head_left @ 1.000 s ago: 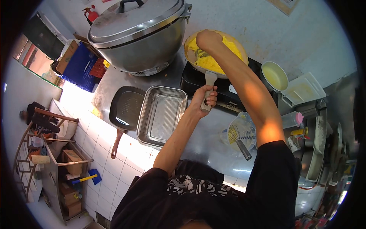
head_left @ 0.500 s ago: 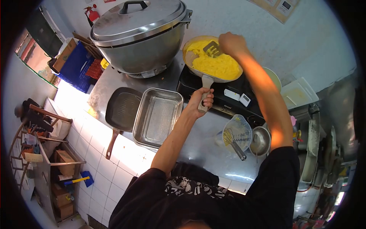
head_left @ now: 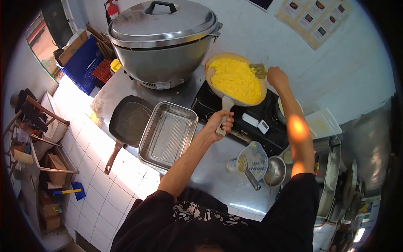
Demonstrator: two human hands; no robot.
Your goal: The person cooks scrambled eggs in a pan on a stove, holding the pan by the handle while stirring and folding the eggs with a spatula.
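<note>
My left hand (head_left: 221, 124) is closed around the pale handle (head_left: 227, 104) of a frying pan (head_left: 213, 89). The pan sits tilted over a black portable stove (head_left: 204, 103). Soft yellow scrambled egg (head_left: 236, 80) covers most of its inside. At the pan's right rim, my right hand (head_left: 278, 78) is closed on a slotted spatula (head_left: 259, 71) smeared with egg; its grip is mostly hidden by the fingers. The spatula's head is over the egg's right edge. Below the pan, a small white thermometer-like device (head_left: 263, 127) lies on the stove.
Left of the stove are a large lidded steel cooker (head_left: 161, 59), a dark square pan (head_left: 131, 119) and a steel tray with a mesh basket (head_left: 168, 134). Nearer me stand a measuring jug (head_left: 257, 156) with a whisk (head_left: 251, 176) and a steel bowl (head_left: 276, 171).
My right hand has moved the spatula from the middle of the egg to the pan's right rim. My left hand keeps its hold on the handle. The camera view has shifted slightly.
</note>
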